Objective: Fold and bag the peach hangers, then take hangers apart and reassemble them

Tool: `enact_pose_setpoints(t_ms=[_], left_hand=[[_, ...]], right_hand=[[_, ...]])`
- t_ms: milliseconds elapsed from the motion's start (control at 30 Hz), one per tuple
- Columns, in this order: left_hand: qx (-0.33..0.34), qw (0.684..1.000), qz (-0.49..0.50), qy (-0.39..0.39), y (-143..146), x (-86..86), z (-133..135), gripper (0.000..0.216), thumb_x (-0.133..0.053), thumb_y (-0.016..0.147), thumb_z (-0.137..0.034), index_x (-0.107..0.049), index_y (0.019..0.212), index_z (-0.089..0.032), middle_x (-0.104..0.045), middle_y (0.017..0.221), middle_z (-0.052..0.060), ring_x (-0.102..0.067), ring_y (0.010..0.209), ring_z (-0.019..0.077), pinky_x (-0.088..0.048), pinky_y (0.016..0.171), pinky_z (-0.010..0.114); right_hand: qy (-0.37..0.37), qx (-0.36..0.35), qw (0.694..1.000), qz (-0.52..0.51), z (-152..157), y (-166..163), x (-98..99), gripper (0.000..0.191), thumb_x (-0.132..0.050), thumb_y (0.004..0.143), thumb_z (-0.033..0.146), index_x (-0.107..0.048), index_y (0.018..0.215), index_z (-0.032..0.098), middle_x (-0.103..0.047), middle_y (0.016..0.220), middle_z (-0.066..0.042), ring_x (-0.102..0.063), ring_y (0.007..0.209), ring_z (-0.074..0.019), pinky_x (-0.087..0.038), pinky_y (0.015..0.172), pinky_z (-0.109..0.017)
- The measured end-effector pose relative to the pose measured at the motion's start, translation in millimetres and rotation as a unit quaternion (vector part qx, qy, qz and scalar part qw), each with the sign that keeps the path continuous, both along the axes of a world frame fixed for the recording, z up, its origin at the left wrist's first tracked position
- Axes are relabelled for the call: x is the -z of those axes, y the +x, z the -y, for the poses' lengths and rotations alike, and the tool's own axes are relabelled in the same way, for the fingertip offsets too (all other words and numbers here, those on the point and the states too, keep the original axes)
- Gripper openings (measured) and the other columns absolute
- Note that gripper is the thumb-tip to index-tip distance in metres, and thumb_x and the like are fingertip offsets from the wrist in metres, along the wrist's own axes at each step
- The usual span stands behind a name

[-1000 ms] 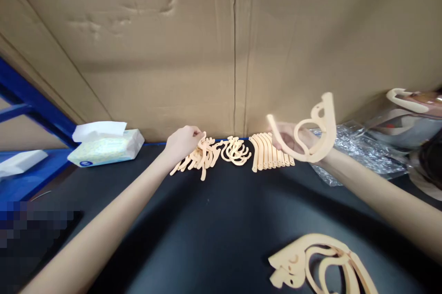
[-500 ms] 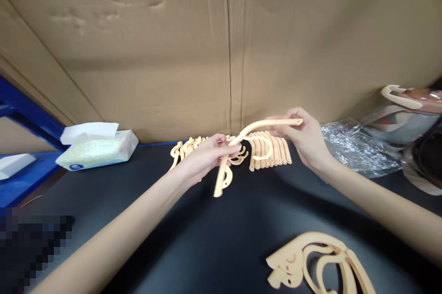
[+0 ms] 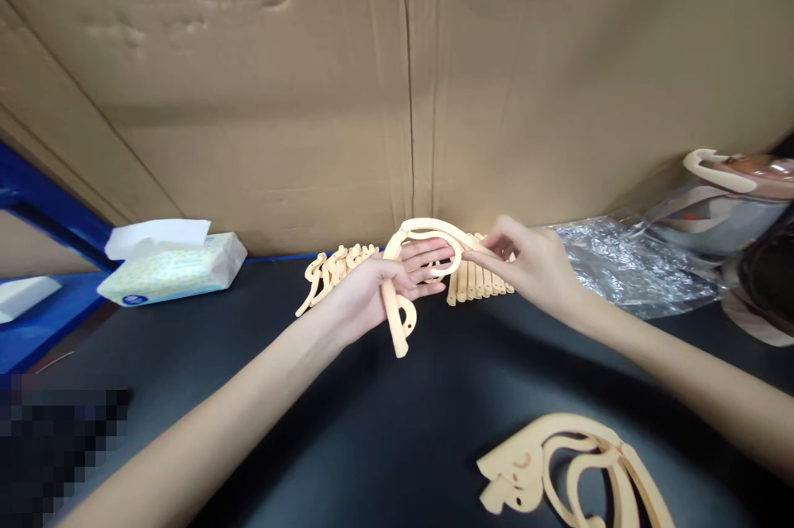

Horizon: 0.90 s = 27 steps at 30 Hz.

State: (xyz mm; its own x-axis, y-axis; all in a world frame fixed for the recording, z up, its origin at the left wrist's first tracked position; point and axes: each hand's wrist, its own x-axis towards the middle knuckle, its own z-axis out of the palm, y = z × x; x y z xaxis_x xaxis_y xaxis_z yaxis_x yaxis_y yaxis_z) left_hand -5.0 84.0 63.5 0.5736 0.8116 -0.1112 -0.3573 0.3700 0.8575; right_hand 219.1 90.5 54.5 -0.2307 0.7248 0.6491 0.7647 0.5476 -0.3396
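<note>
A beige plastic folding hanger is held up between both hands over the black table, its curved hook turned down inside the bend. My left hand grips one arm of it under the thumb, the other fingers stretched out flat behind the hook. With thumb and fingertips, my right hand pinches the end of the other arm. Behind the hands lies a row of similar hangers, one part at the left and another at the right; the hands cover its middle.
Several folded hangers lie in a stack at the front right of the table. A tissue pack stands at the left, clear plastic wrap at the right. Cardboard walls the back, and a blue frame borders the left.
My right hand has moved left and slightly down, bringing its hanger arm down toward the other arm. The fingers of my left hand have straightened out behind the hook.
</note>
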Motion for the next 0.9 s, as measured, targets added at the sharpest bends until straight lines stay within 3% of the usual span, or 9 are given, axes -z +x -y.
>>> enact_pose_setpoints(t_ms=[133, 267, 367, 433, 500, 600, 700, 800, 900], left_hand=[[0.006, 1.0, -0.013, -0.019, -4.8, 3.8, -1.9, 0.057, -0.046, 0.053, 0.005, -0.063, 0.104, -0.015, -0.064, 0.117, 0.007, -0.059, 0.1, 0.0173, -0.048, 0.08, 0.026], [0.022, 0.999, 0.018, -0.032, -3.0, 2.2, -0.5, 0.04, -0.046, 0.05, 0.001, -0.06, 0.085, -0.012, -0.065, 0.103, 0.009, -0.062, 0.09, 0.0195, -0.051, 0.08, 0.031], [0.058, 0.995, 0.02, -0.078, -2.1, -3.2, 1.5, 0.027, -0.048, 0.051, -0.005, -0.054, 0.076, -0.014, -0.062, 0.085, 0.009, -0.062, 0.069, 0.0183, -0.053, 0.053, 0.027], [0.09, 0.989, 0.021, -0.116, -2.8, -6.5, 2.8, 0.024, -0.049, 0.051, -0.008, -0.051, 0.073, -0.015, -0.056, 0.072, 0.006, -0.055, 0.057, 0.0146, -0.041, 0.035, 0.018], [0.135, 0.979, 0.017, -0.152, -3.9, -8.4, 3.9, 0.02, -0.05, 0.052, -0.011, -0.048, 0.071, -0.017, -0.05, 0.065, 0.004, -0.049, 0.051, 0.013, -0.031, 0.027, 0.013], [0.207, 0.961, -0.005, -0.185, -5.4, -8.7, 4.0, 0.015, -0.05, 0.056, -0.017, -0.046, 0.07, -0.018, -0.045, 0.062, 0.003, -0.043, 0.049, 0.0128, -0.028, 0.025, 0.013], [0.235, 0.951, -0.031, -0.196, -5.9, -8.7, 2.8, 0.012, -0.05, 0.059, -0.022, -0.045, 0.07, -0.019, -0.039, 0.061, 0.001, -0.036, 0.047, 0.011, -0.025, 0.025, 0.013], [0.209, 0.959, -0.099, -0.163, -3.8, -10.1, 4.6, 0.014, -0.049, 0.059, -0.026, -0.041, 0.069, -0.019, -0.035, 0.062, -0.001, -0.033, 0.049, 0.01, -0.02, 0.028, 0.013], [0.119, 0.953, -0.276, -0.042, 1.4, -12.4, 12.7, 0.016, -0.05, 0.063, -0.03, -0.041, 0.07, -0.02, -0.038, 0.065, -0.001, -0.033, 0.054, 0.01, -0.02, 0.034, 0.013]], right_hand=[[0.008, 0.011, 1.0, 0.012, -4.9, 9.0, -11.9, 0.04, -0.056, 0.084, 0.058, -0.054, 0.069, 0.02, -0.066, 0.063, 0.001, -0.06, 0.055, -0.0128, -0.039, 0.053, -0.023], [0.075, 0.061, 0.985, 0.14, -8.5, 12.5, -8.8, 0.044, -0.044, 0.091, 0.056, -0.058, 0.071, 0.02, -0.066, 0.06, -0.001, -0.059, 0.05, -0.0147, -0.032, 0.048, -0.024], [0.138, 0.086, 0.962, 0.221, -9.1, 10.4, -0.6, 0.037, -0.042, 0.093, 0.048, -0.065, 0.093, 0.018, -0.066, 0.057, -0.001, -0.059, 0.05, -0.0166, -0.03, 0.048, -0.026], [0.165, 0.069, 0.951, 0.25, -7.9, 8.3, 2.9, 0.036, -0.043, 0.095, 0.044, -0.063, 0.109, 0.018, -0.067, 0.058, -0.001, -0.059, 0.052, -0.0164, -0.033, 0.05, -0.026], [0.174, 0.029, 0.944, 0.28, -5.2, 6.5, 3.8, 0.032, -0.041, 0.097, 0.038, -0.064, 0.109, 0.019, -0.069, 0.064, -0.002, -0.06, 0.057, -0.0157, -0.036, 0.054, -0.027], [0.147, -0.037, 0.937, 0.316, 0.9, 4.9, 3.2, 0.028, -0.039, 0.098, 0.03, -0.066, 0.102, 0.022, -0.071, 0.077, -0.004, -0.062, 0.071, -0.016, -0.04, 0.06, -0.027], [0.118, -0.08, 0.938, 0.315, 7.4, 3.0, 3.8, 0.029, -0.037, 0.097, 0.02, -0.062, 0.109, 0.022, -0.07, 0.081, -0.004, -0.061, 0.074, -0.0174, -0.041, 0.064, -0.028], [0.059, -0.112, 0.948, 0.291, 11.2, -1.7, 4.2, 0.033, -0.033, 0.093, 0.011, -0.061, 0.108, 0.018, -0.07, 0.085, -0.007, -0.062, 0.075, -0.0187, -0.042, 0.066, -0.029], [-0.075, -0.084, 0.958, 0.263, 6.2, -3.9, 2.3, 0.027, -0.035, 0.092, 0.017, -0.061, 0.093, 0.019, -0.067, 0.073, -0.005, -0.06, 0.065, -0.018, -0.039, 0.06, -0.027]])
